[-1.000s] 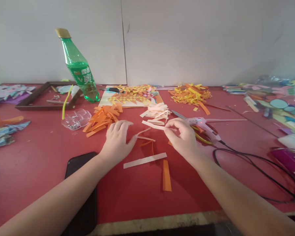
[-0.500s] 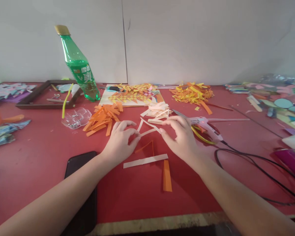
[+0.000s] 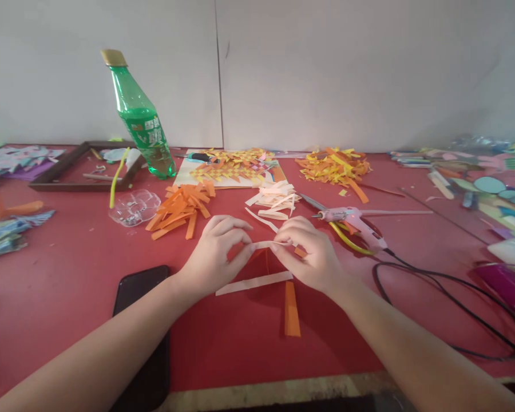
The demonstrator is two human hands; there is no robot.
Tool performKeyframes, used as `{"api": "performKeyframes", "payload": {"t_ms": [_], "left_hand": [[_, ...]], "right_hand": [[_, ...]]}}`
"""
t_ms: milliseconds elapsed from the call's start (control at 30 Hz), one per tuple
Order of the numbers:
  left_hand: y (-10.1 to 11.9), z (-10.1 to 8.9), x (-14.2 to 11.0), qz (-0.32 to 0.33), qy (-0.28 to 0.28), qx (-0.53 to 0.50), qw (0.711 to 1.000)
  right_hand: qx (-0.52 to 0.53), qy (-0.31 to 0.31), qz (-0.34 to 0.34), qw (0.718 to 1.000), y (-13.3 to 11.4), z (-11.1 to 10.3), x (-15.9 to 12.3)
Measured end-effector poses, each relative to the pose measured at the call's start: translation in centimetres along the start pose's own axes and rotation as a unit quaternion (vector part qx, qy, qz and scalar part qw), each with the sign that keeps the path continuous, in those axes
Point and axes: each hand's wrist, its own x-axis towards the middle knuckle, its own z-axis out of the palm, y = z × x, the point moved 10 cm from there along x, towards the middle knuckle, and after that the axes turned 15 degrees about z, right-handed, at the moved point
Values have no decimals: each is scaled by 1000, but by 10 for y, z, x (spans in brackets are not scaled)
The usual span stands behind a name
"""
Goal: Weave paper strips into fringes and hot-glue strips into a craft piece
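My left hand [image 3: 217, 252] and my right hand [image 3: 309, 252] meet over the red table [image 3: 68, 269]. Both pinch a thin cream paper strip [image 3: 266, 244] held between them just above the tabletop. Under the hands lie a folded orange strip [image 3: 264, 260], a long cream strip [image 3: 253, 282] and a short orange strip [image 3: 291, 308]. A heap of cream strips [image 3: 274, 197] sits just beyond my fingers, and a heap of orange strips [image 3: 181, 207] lies to its left.
A pink glue gun [image 3: 354, 220] with a black cord [image 3: 446, 292] lies right of my right hand. A black phone [image 3: 143, 320] lies under my left forearm. A green bottle [image 3: 141, 123], a wooden frame [image 3: 75, 169], a woven paper sheet [image 3: 229, 166] and paper scraps [image 3: 335, 163] stand farther back.
Both hands came closer together and toward me. The cream strip that my right hand lifted from the heap is now pinched by both hands.
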Motion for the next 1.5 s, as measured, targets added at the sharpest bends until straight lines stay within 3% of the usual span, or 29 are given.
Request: {"api": "performKeyframes", "payload": {"t_ms": [200,367,500,600,667,733,867,967,1033,1133,1200,1367,1500], "left_hand": [[-15,-3,-2,-59,7,33,998],[-29,0,-7,-121,0,-1,993],[-34,-5,-12,-145,21,15,989],[-29,-15,-12,-126,60,56,989],[-20,-17,-7,-90,57,63,992],[-7,-10,-2,-45,14,42,998],[19,17,0,33,-128,-3,991],[28,31,-5,57,-202,-7,978],[30,34,-8,62,-221,-19,973],[30,36,-10,57,-228,-44,971],[28,37,-10,50,-229,-64,970],[26,32,-5,24,-201,-140,969],[20,21,-1,-11,-139,-224,965]], "right_hand": [[-41,10,106,993,25,2,2],[-70,34,199,977,47,-7,3],[-111,31,239,964,58,-10,4],[-176,11,231,957,61,-4,4],[-233,12,219,948,63,-3,4],[-281,24,202,938,63,-3,2],[-316,60,151,935,52,-8,1],[-265,70,119,954,39,-10,0],[-202,28,97,974,32,-4,0],[-144,-93,56,983,22,21,-4],[-144,-142,29,979,16,33,-8],[-137,-123,20,983,16,32,-7],[-110,-81,41,990,21,20,-2]]}}
